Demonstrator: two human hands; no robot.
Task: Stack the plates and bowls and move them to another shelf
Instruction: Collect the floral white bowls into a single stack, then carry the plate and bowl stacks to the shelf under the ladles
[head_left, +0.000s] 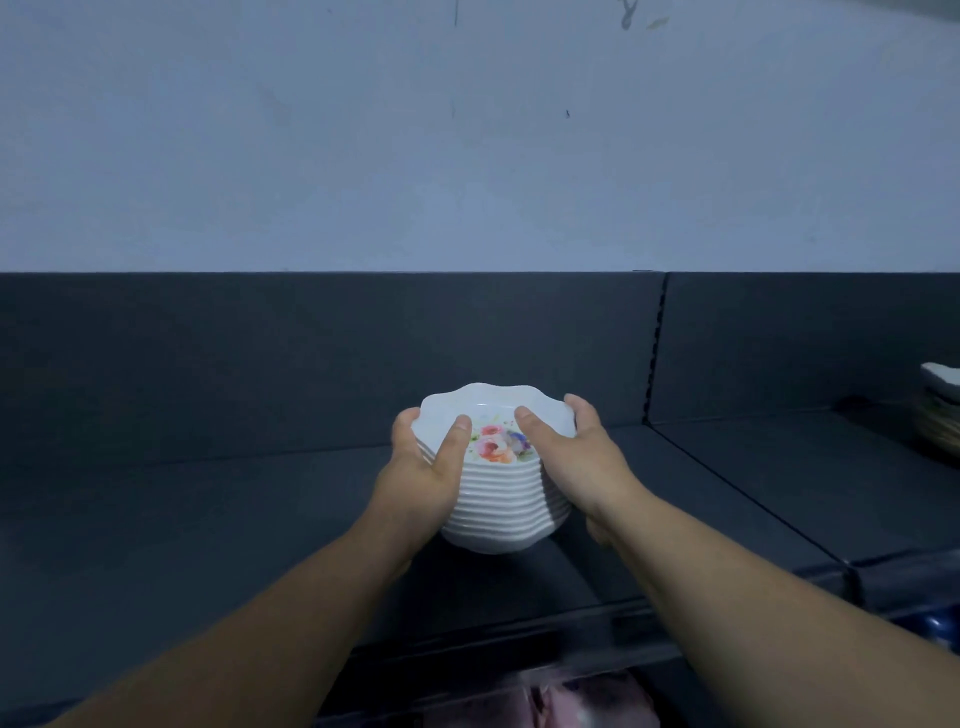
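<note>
Left hand and right hand are gripping opposite sides of stacked white scalloped floral bowls, thumbs hooking over the top rim, above dark grey shelf.

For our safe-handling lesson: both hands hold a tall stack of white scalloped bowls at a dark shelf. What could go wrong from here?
The stack of white scalloped bowls is many layers tall, so it might tip or slide apart if tilted. The left hand and right hand clasp its sides; it could slip.

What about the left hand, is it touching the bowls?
Touching. The head view shows the left hand gripping the stack of bowls, thumb over the top rim.
</note>
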